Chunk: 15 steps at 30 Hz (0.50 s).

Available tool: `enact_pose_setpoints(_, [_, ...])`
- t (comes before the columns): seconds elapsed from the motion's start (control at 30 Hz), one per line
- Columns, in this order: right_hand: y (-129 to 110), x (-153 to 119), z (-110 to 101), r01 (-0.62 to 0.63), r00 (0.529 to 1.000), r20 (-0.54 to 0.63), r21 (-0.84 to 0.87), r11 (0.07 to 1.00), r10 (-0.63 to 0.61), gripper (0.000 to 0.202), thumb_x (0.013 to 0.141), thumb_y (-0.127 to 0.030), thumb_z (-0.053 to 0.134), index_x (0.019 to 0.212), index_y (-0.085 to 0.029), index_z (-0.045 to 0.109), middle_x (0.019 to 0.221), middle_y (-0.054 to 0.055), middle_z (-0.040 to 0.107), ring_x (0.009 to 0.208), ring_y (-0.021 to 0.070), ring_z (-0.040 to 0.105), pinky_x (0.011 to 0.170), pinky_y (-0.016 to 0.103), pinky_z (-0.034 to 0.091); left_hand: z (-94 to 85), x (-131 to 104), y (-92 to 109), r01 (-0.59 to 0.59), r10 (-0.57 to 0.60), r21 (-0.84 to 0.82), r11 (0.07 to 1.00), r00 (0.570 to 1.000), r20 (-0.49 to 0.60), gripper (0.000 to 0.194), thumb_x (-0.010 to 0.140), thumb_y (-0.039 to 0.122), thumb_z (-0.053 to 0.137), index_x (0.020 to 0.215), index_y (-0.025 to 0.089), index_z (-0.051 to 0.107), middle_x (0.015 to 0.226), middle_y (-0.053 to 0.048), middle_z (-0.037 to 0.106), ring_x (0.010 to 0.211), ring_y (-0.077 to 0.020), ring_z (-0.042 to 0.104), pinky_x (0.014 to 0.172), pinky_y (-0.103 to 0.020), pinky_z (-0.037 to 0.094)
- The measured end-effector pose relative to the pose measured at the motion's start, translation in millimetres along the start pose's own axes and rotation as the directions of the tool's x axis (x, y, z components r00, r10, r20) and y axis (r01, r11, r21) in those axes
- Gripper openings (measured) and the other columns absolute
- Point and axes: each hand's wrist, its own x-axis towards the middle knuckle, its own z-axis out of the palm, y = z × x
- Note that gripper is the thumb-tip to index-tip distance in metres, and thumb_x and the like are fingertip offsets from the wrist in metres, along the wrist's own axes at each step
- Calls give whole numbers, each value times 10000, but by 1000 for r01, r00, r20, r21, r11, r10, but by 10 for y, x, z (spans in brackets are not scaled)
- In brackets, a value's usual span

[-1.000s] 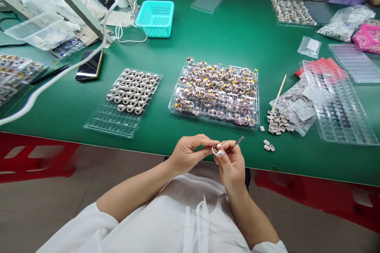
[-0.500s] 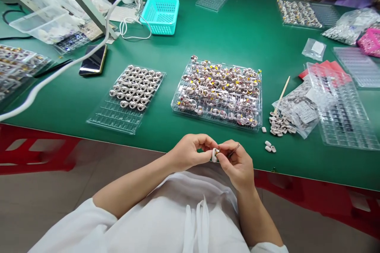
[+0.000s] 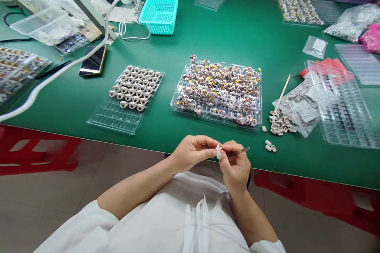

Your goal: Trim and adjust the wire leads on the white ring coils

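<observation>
Left hand (image 3: 190,153) and right hand (image 3: 237,168) both pinch a small white part (image 3: 219,153) at the green table's (image 3: 237,39) near edge. Right also grips a thin tool (image 3: 240,152). Loaded clear tray (image 3: 213,120) just beyond.

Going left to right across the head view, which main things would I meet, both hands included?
Part-filled clear tray, left hand, held pale piece, right hand, pile of loose pale parts, small clear bag, pink basket.

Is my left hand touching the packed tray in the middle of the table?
Apart: the head view shows green tabletop between the left hand and the packed tray.
</observation>
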Motion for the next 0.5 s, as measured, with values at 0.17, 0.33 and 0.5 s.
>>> enact_pose_setpoints(0.17, [42,-10,-59,206,979,51,-201,958,-200,276,903,-121,617,1117,-290,660,913,36,648,786,162,636,607,274,528,22,-3,19,-27,28,31,999,998,-47,234,716,303,847,836,114,778,772,-58,749,661,-121,621,638,-237,521])
enact_pose_setpoints(0.33, [64,9,-163,472,881,203,-462,751,-428,527,888,-76,628,1336,-354,601,921,45,679,766,171,661,637,300,558,23,2,-6,-39,45,65,997,994,-102,226,739,318,824,827,117,774,786,-64,757,613,-110,600,612,-236,517])
enact_pose_setpoints(0.5, [136,19,-191,544,837,253,-479,689,-485,613,870,-58,653,1395,-360,560,879,41,682,693,158,640,603,299,543,29,-6,-50,-38,46,57,998,987,-152,259,715,342,839,836,121,779,762,-61,755,586,-108,601,590,-233,525])
